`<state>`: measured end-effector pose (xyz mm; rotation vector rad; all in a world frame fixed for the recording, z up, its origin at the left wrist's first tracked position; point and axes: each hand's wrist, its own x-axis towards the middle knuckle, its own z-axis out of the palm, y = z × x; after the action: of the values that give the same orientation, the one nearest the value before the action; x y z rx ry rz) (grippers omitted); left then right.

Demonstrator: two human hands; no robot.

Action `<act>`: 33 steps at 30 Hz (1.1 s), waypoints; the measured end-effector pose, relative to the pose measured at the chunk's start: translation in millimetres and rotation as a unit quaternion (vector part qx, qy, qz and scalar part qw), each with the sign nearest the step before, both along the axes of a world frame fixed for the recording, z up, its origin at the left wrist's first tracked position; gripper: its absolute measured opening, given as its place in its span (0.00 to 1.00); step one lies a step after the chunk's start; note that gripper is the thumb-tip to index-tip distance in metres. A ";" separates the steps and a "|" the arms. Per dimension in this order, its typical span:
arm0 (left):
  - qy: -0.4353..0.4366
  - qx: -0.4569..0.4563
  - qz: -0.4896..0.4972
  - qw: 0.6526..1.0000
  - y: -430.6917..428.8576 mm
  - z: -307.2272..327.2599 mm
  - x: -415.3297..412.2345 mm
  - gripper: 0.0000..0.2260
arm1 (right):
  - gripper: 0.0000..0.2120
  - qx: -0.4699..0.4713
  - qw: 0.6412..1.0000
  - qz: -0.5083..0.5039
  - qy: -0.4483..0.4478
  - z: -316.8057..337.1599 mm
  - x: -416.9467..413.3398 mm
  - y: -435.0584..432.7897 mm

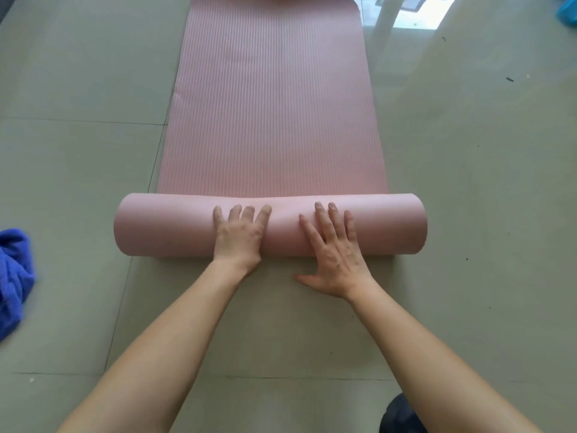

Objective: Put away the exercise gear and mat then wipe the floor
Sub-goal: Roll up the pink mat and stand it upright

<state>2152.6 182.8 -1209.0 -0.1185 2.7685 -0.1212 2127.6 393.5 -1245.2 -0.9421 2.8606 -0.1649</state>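
Observation:
A pink ribbed exercise mat [271, 98] lies lengthwise on the grey tiled floor, running away from me. Its near end is wound into a thick roll [168, 229] lying crosswise. My left hand [239, 235] presses flat on the roll left of its middle, fingers straight. My right hand [334, 254] presses on the roll to the right of that, fingers spread, with the thumb out over the floor behind the roll.
A crumpled blue cloth [14, 276] lies on the floor at the left edge. A white furniture leg [385, 17] stands at the far right of the mat, a turquoise object [568, 12] in the top right corner. A dark shape [402, 415] sits bottom right.

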 end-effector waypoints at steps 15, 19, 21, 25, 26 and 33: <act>-0.032 0.056 -0.043 0.997 -10.9 6.3 -5.8 0.55 | 0.60 0.076 0.975 -0.022 -0.210 46.8 -65.0 -13.3; -0.040 0.084 -0.031 0.995 -17.8 11.9 -26.9 0.47 | 0.51 0.004 0.998 -0.031 -0.055 29.4 -32.4 -1.6; -0.053 0.112 -0.025 0.992 -24.2 20.5 -39.6 0.43 | 0.51 -0.026 0.999 -0.018 0.009 24.2 -18.2 -3.0; -0.173 0.186 -0.003 0.967 -46.3 29.6 -44.5 0.41 | 0.62 -0.019 0.999 0.046 0.008 20.0 -9.1 -9.0; -0.195 0.192 -0.002 0.962 -49.9 28.0 -39.4 0.43 | 0.63 -0.006 0.998 0.055 -0.012 21.9 -12.5 -11.7; 0.075 0.133 -0.012 0.988 -41.4 8.6 23.9 0.44 | 0.61 0.018 0.986 -0.009 -0.163 44.2 -80.6 -33.8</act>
<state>2176.5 141.5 -1200.4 -0.0245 2.9044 0.2606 2047.0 359.7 -1201.0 -0.7984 2.5634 -0.2431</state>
